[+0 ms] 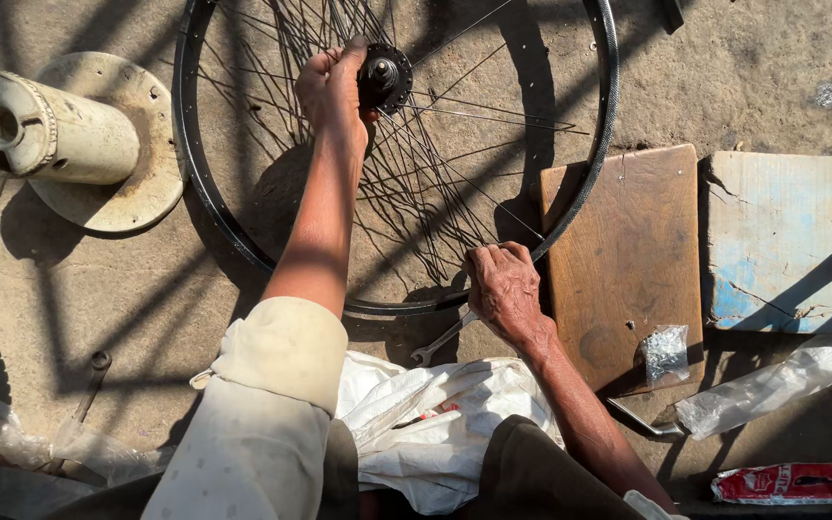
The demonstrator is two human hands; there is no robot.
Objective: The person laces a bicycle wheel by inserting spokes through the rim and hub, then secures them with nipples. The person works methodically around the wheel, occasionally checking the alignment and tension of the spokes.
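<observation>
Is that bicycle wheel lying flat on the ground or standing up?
Lying flat: the wheel shows its full round rim from above, left hand on the hub.

The person's left arm wears a pale cream sleeve (262, 414) of soft cloth, faintly dotted with a small pattern, rolled into a thick cuff well back from the fingers so the forearm is bare. The left hand (334, 87) has no glove, ring or watch. The right hand (505, 294) is bare too, veins and knuckles standing out in the hard sunlight. Far behind its fingers, a light rolled sleeve edge (649, 505) shows near the elbow. Dark olive-brown trousers (532, 472) cover the knees.
</observation>
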